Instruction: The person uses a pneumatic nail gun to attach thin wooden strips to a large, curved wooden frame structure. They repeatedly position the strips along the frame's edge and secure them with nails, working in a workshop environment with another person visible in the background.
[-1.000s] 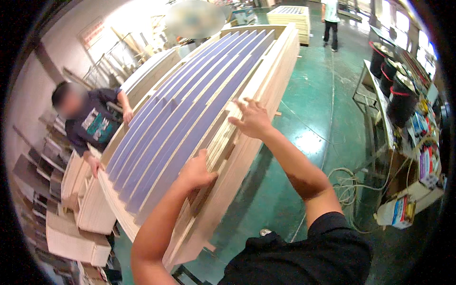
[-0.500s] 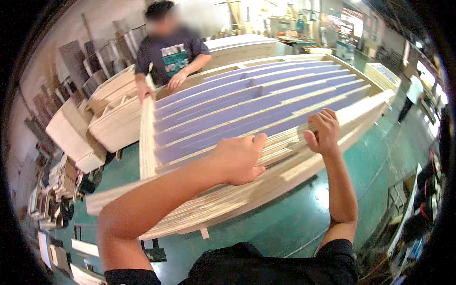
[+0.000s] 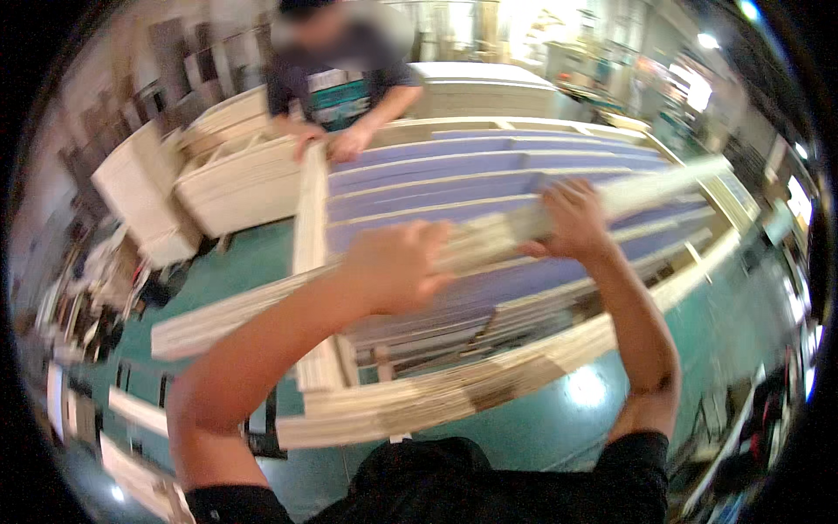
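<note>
Pale wooden strips (image 3: 489,240) hung raised, not yet set down, in the left hand (image 3: 393,269) and right hand (image 3: 573,220), fingers curled partway round them. Beneath both hands lay the slatted frame (image 3: 312,227).

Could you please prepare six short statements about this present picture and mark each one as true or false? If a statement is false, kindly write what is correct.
1. The left hand and right hand both hold the long wooden beam. True.
2. The beam stands upright on its end. False: it is held lengthwise over the slats.
3. A co-worker has both hands at the far left corner of the wooden frame. True.
4. The person's own sleeves are white. False: they are black.
5. The right hand is nearer to the beam's left end. False: the left hand is nearer.
6. The floor is green. True.
</note>
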`<state>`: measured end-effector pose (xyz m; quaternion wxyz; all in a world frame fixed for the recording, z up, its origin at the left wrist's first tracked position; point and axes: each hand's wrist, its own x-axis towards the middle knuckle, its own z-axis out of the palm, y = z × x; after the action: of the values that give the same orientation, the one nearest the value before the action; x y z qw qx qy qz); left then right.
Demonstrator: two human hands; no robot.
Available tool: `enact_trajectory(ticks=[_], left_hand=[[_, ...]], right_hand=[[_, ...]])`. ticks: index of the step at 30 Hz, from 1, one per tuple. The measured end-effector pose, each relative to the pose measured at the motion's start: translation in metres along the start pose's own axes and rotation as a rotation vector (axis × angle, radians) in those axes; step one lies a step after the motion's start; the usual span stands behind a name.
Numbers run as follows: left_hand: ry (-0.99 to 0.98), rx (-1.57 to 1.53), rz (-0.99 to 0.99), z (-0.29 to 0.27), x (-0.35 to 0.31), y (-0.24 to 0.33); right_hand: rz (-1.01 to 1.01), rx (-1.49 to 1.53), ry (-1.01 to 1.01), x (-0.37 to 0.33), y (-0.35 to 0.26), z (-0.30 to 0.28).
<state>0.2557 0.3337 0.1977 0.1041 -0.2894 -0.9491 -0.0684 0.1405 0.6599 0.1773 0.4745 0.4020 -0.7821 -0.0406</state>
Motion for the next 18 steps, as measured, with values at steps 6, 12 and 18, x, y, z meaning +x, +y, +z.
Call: enact_trajectory(ticks=[6, 12, 18], left_hand=[[0.045, 0.124, -0.156, 0.035, 0.016, -0.059], [0.084, 0.096, -0.13, 0.059, 0.043, -0.089], [0.09, 0.12, -0.182, 0.058, 0.091, -0.067]], right_hand=[[0.074, 0.045, -0.31, 0.043, 0.003, 0.083], [0.067, 0.106, -0.348, 0.05, 0.013, 0.121], [0.019, 0.141, -0.239, 0.043, 0.073, 0.159]])
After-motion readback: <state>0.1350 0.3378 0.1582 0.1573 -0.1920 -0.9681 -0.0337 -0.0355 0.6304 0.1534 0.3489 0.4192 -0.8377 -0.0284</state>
